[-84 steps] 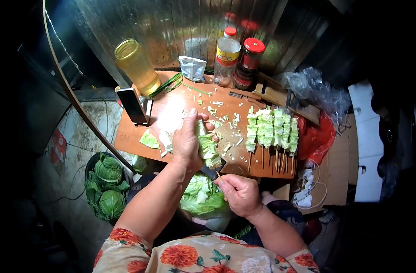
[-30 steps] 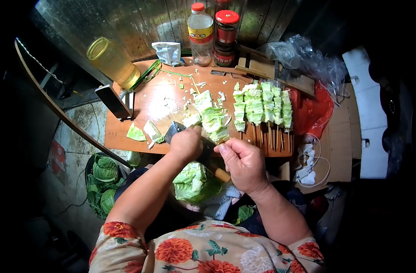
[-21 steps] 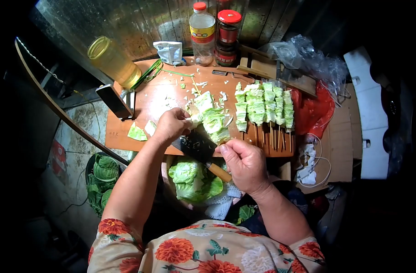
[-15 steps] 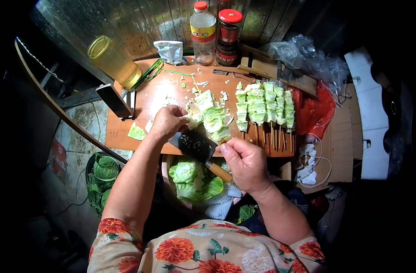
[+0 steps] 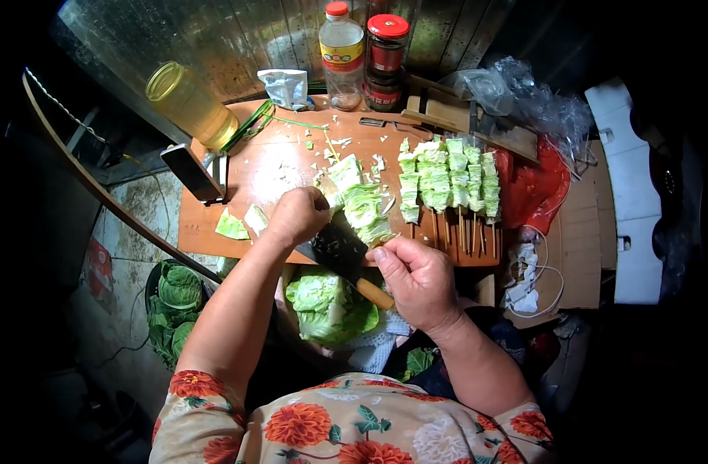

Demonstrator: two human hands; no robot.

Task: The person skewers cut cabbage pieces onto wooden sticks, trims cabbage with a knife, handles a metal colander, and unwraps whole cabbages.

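Note:
My right hand [image 5: 416, 272] is closed around the lower end of a skewer, whose stick is mostly hidden by my fingers. Folded pale-green cabbage pieces [image 5: 367, 213] are bunched along it, reaching up and left from my hand. My left hand [image 5: 301, 216] is closed beside these pieces, its fingertips curled under; what they pinch is hidden. Beneath both hands lies a cleaver [image 5: 337, 251] with a dark wet blade and a wooden handle, across the front edge of the wooden board [image 5: 253, 170]. Loose cabbage pieces [image 5: 232, 226] rest on the board at left.
Several finished cabbage skewers [image 5: 451, 179] lie side by side at right. Along the back stand a bottle [image 5: 342, 62], stacked jars [image 5: 386, 58] and a tilted jar of yellow liquid [image 5: 191, 104]. A phone [image 5: 191, 174] leans at left. Below the board sits cabbage [image 5: 327, 305] in a basin.
My left hand has moved slightly right and turned, fingers curling in so the cabbage piece it pinched no longer shows. My right hand stays almost still with the skewer.

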